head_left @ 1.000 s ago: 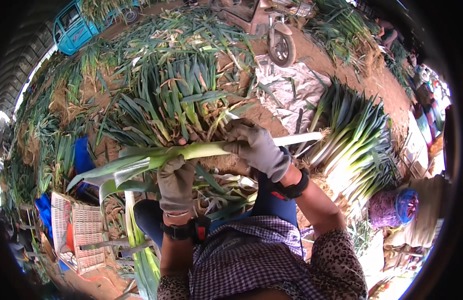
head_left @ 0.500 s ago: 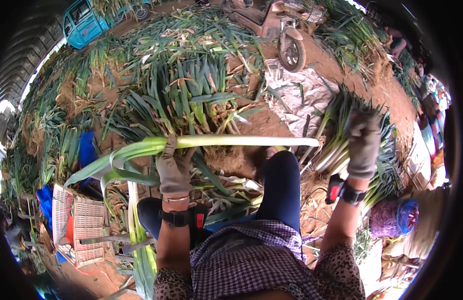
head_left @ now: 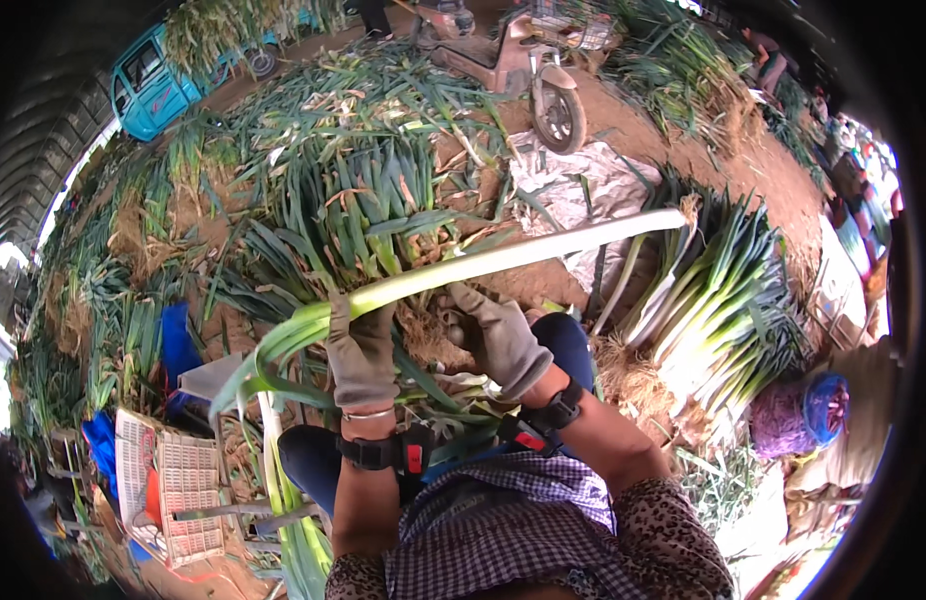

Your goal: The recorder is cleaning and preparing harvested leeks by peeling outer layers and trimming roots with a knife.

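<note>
My left hand [head_left: 363, 352], in a grey-brown glove, is closed round a long leek [head_left: 543, 246] where its white stem turns green. The stem slants up to the right to its root end, and the green leaves bend down at the left. Just below the stem is my right hand [head_left: 505, 345], gloved too, its fingers apart and pointing left. Whether its upper fingertip touches the stem I cannot tell. To the right lies a pile of cleaned leeks [head_left: 708, 310] with white stems. Beyond my left hand stands a bunch of leeks [head_left: 368, 195] with dark green leaves.
A pale woven sheet [head_left: 583, 195] lies on the soil ahead, with a scooter [head_left: 543, 85] behind it. A whitish plastic basket [head_left: 188, 480] stands at the left. A purple bundle [head_left: 783, 415] sits at the right. Farther off is a blue vehicle [head_left: 153, 90].
My right hand has come from the leek pile at the right to beside my left hand. The held leek has tilted, its root end now higher and farther right. The whole view has shifted slightly.
</note>
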Motion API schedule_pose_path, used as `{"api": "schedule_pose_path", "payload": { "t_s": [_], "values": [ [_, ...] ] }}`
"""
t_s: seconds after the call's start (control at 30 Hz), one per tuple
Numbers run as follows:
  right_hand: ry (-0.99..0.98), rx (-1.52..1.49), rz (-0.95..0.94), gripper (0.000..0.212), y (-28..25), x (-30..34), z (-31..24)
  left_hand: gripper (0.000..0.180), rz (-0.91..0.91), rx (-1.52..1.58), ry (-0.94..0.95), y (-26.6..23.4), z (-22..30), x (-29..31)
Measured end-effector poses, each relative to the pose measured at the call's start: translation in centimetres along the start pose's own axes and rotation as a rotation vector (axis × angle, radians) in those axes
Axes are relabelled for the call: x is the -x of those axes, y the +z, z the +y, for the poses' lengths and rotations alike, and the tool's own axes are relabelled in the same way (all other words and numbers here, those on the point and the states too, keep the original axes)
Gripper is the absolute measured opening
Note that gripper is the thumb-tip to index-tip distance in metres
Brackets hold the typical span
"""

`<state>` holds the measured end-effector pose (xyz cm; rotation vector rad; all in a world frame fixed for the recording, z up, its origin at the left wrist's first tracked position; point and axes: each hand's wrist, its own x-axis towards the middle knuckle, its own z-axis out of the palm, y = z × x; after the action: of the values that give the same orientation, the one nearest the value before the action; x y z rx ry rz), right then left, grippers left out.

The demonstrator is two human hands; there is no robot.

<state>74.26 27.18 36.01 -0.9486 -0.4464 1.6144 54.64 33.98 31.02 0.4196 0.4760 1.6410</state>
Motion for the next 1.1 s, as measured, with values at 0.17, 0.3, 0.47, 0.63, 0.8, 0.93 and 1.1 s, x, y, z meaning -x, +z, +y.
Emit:
{"api": "schedule_pose_path", "payload": {
  "t_s": [0.17, 0.3, 0.47, 0.63, 0.8, 0.93, 1.1],
  "values": [
    [-0.195, -0.230, -0.063, 0.022, -0.3, -1.3, 1.9, 0.040, -0.048, 0.049, -0.016, -1.1, -2.2, 0.2],
    [-0.121, -0.377, -0.106, 0.014, -1.2, -2.2, 2.7, 0.038, -0.059, 0.061, -0.045, -1.3, -3.1, 0.9],
    [-0.075, -0.471, -0.115, 0.018, -0.5, -2.0, 2.2, 0.034, -0.054, 0.041, -0.006, -2.6, -3.2, 0.3],
    [-0.166, -0.320, -0.189, 0.019, -2.2, -1.6, 2.2, 0.036, -0.118, 0.060, -0.025, -3.3, -4.0, -0.9],
    [-0.696, 0.113, -0.090, 0.024, -7.5, 2.4, -1.7, 0.041, -0.120, 0.139, -0.148, -6.2, -3.4, -2.4],
    [-1.059, 0.257, 0.601, 0.080, -19.6, 3.7, -7.9, 0.040, -0.126, 0.126, -0.233, -5.9, -2.9, -2.5],
    [-0.846, -0.017, 0.318, 0.076, -28.9, 2.0, -10.3, 0.046, -0.196, 0.113, -0.371, -8.0, -5.5, -4.9]
  ]
}}
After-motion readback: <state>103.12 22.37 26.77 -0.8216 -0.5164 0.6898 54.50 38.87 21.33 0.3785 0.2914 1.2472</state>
